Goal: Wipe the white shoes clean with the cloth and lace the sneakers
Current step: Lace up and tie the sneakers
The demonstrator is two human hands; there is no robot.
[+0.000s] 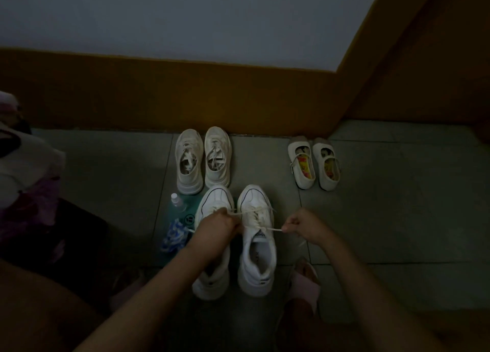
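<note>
Two white sneakers stand side by side on the tiled floor, toes away from me. The right sneaker (256,248) has a white lace (265,229) stretched across its tongue. My left hand (217,225) grips one end of that lace above the left sneaker (214,280), hiding its middle. My right hand (302,226) pinches the other end, pulled out to the right of the shoe. A blue-and-white cloth (173,236) lies crumpled left of the sneakers.
A second pair of white sneakers (202,160) stands behind, near the brown wall base. White strap shoes (314,163) sit to the right. A clear bottle (177,201) lies by the cloth. Bags and clothing are piled at the left. My slippered foot (305,285) is beside the right sneaker.
</note>
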